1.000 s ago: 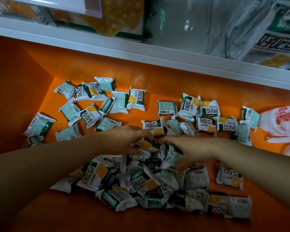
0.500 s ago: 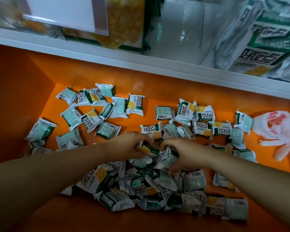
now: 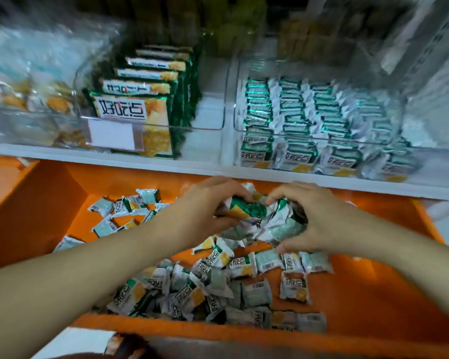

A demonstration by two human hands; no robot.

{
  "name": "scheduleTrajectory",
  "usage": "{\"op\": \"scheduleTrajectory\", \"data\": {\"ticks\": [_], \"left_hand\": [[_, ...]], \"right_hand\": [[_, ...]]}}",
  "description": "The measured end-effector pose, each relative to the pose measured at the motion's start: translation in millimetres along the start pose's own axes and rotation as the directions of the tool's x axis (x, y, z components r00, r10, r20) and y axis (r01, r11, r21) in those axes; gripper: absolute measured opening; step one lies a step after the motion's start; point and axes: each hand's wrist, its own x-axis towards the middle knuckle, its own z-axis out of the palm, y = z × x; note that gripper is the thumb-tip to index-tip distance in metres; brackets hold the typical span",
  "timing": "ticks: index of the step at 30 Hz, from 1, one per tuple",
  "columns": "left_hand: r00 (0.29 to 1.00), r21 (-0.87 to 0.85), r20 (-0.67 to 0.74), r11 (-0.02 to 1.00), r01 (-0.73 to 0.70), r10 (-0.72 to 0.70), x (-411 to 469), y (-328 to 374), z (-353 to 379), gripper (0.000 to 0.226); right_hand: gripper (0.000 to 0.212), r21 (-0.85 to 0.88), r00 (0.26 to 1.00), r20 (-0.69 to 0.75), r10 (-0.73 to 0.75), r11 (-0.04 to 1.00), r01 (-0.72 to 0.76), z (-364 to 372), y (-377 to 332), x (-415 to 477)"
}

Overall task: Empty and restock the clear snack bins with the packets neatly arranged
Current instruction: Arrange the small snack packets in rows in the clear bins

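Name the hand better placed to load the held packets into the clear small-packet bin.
Right, probably: the right hand grips the crumpled green-and-white packets directly below that clear plastic bin; the left hand sits further left.

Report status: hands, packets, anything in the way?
Left hand, right hand: both gripping one bundle of packets above orange tray. Clear bin ahead holds neat rows. Nothing blocking.

I'm seeing a white shelf board (image 3: 130,161) running just beyond the grip. An orange display trough (image 3: 44,208) is spreading below and around it, its near rim blurring. A pale slotted upright (image 3: 436,42) is rising up to the right. Dim, even light is falling; a pale surface (image 3: 73,340) is showing low left.
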Motion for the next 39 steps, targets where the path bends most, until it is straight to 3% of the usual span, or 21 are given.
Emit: {"op": "scheduleTrajectory", "data": {"ticks": [7, 12, 16, 19, 21, 24, 26, 29, 35, 39], "left_hand": [[0.958, 0.179, -0.108, 0.953, -0.245, 0.266, 38.5, 123.6, -26.7, 0.04], [0.87, 0.248, -0.207, 0.884, -0.396, 0.448, 101.2, 199.0, -27.0, 0.04], [0.818, 0.305, -0.205, 0.83, -0.468, 0.537, 177.0, 241.0, -5.8, 0.048], [0.829, 0.333, -0.162, 0.82, -0.465, 0.536, 237.0, 253.7, 17.4, 0.05], [0.841, 0.291, -0.14, 0.834, -0.469, 0.522, 268.3, 253.0, 33.6, 0.047], [0.887, 0.197, -0.109, 0.885, -0.423, 0.449, 300.5, 240.8, 58.0, 0.046], [0.936, 0.12, -0.066, 0.934, -0.336, 0.345, 312.7, 230.9, 71.8, 0.043], [0.983, -0.039, 0.098, 0.988, -0.15, 0.154, 323.5, 223.3, 87.8, 0.04], [0.942, -0.04, 0.335, 0.999, -0.007, 0.02, 334.2, 219.7, 102.5, 0.04], [0.947, -0.041, 0.322, 0.999, 0.002, 0.011, 332.3, 216.2, 106.6, 0.032]], "right_hand": [[0.06, -0.111, 0.944, -0.329, -0.009, 0.993, -0.03, -89.7, 3.4, -97.3], [0.065, -0.078, 0.794, -0.607, 0.03, 0.992, -0.097, -141.0, 38.0, -147.0], [0.065, 0.028, 0.648, -0.751, 0.125, 0.987, -0.157, -172.3, 92.6, -156.3], [0.066, 0.134, 0.563, -0.797, 0.22, 0.973, -0.19, -181.1, 142.2, -143.9], [0.068, 0.204, 0.544, -0.795, 0.269, 0.963, -0.178, -178.6, 174.2, -131.6], [0.075, 0.234, 0.559, -0.764, 0.321, 0.946, -0.224, -175.6, 209.3, -116.5], [0.077, 0.167, 0.63, -0.699, 0.338, 0.934, -0.315, -179.4, 221.2, -111.3], [0.064, 0.04, 0.765, -0.551, 0.333, 0.926, -0.374, -188.0, 227.0, -106.9], [0.051, 0.07, 0.827, -0.429, 0.363, 0.926, -0.37, -193.6, 229.3, -108.6], [0.037, 0.089, 0.839, -0.41, 0.358, 0.931, -0.354, -201.0, 229.0, -118.5]]}}
